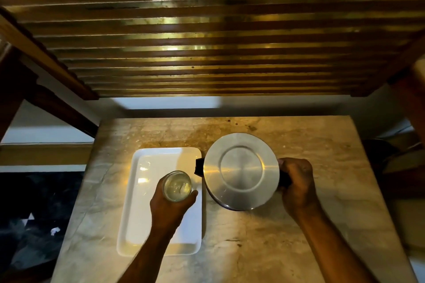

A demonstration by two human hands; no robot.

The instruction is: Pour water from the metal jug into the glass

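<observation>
Seen from above, the metal jug (241, 171) shows its round silver lid and a black spout pointing left toward the tray. My right hand (297, 179) is closed around its black handle on the right side. A clear glass (177, 186) is wrapped in my left hand (171, 205) over the right part of the white rectangular tray (138, 190). The glass stands upright just left of the spout. I cannot tell how much water is in the glass.
Everything sits on a small marble-topped table (310, 225). A slatted wooden frame (207, 37) hangs above and behind it. Dark floor lies beyond the table's left edge (76, 190), and a wooden leg stands at the right.
</observation>
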